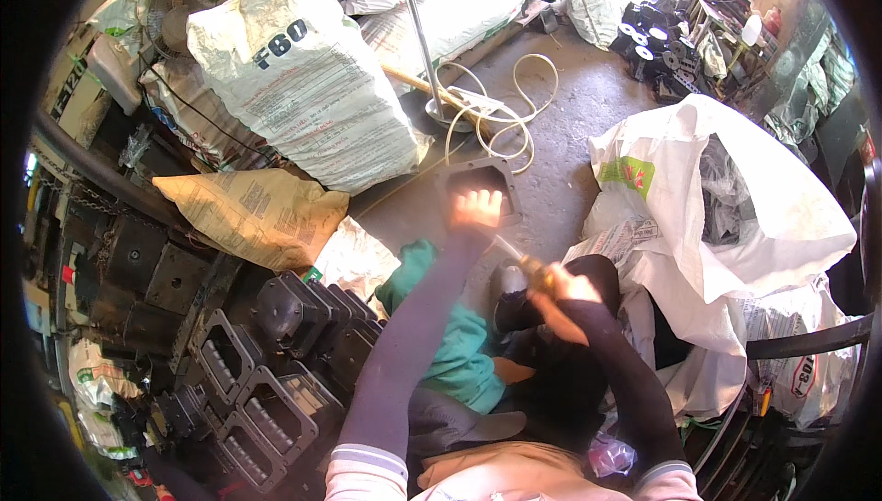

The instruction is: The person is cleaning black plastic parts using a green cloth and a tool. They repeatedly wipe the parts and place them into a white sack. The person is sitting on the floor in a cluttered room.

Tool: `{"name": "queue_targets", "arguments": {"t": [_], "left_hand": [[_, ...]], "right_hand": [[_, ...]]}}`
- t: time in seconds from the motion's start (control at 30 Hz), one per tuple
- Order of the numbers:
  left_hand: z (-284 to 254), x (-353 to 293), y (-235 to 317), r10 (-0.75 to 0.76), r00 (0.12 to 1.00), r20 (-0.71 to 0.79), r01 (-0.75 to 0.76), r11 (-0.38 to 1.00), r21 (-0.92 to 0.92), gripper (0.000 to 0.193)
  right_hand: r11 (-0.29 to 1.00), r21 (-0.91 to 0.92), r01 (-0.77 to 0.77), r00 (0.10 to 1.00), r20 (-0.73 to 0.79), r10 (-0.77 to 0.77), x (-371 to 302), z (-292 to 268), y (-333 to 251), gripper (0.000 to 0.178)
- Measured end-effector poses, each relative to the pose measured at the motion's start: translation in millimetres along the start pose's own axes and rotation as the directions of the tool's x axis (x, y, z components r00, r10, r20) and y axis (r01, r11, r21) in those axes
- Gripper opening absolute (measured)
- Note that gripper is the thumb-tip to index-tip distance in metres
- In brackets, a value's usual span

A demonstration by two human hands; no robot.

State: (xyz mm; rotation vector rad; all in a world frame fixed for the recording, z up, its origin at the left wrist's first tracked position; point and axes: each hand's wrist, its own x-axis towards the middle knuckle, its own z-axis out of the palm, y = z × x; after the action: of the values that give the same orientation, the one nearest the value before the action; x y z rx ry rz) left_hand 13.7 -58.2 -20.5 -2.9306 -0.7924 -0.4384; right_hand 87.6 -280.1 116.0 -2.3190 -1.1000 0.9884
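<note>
My left hand (pixel 478 210) is stretched out ahead, its fingers closed over the near side of a dark, square, open-faced box (pixel 503 177) with a flanged rim and rounded corners. In my right hand (pixel 571 291) is a hand tool (pixel 533 267) with a yellowish-brown handle. Its pale, slim shaft or blade points toward my left wrist; motion blur hides its exact kind. The tool's tip lies close to the near side of the box, and I cannot tell whether they touch. Teal cloth (pixel 459 345) lies beneath my left forearm.
Several similar dark boxes (pixel 266 427) are stacked at my left. A large white sack (pixel 772 225) with dark parts inside stands at my right. Ahead are a tall white sack (pixel 303 87), a coiled pale hose (pixel 551 87) and a metal pole (pixel 418 23) on grey floor.
</note>
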Motion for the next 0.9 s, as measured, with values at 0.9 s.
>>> {"name": "queue_targets", "arguments": {"t": [0.9], "left_hand": [[-17.8, -6.7, 23.9, 0.11, 0.994, 0.009, -0.107, 0.981, -0.163, 0.06]], "right_hand": [[0.994, -0.076, 0.079, 0.966, -0.24, -0.095, 56.9, 2.3, -1.3, 0.042]]}}
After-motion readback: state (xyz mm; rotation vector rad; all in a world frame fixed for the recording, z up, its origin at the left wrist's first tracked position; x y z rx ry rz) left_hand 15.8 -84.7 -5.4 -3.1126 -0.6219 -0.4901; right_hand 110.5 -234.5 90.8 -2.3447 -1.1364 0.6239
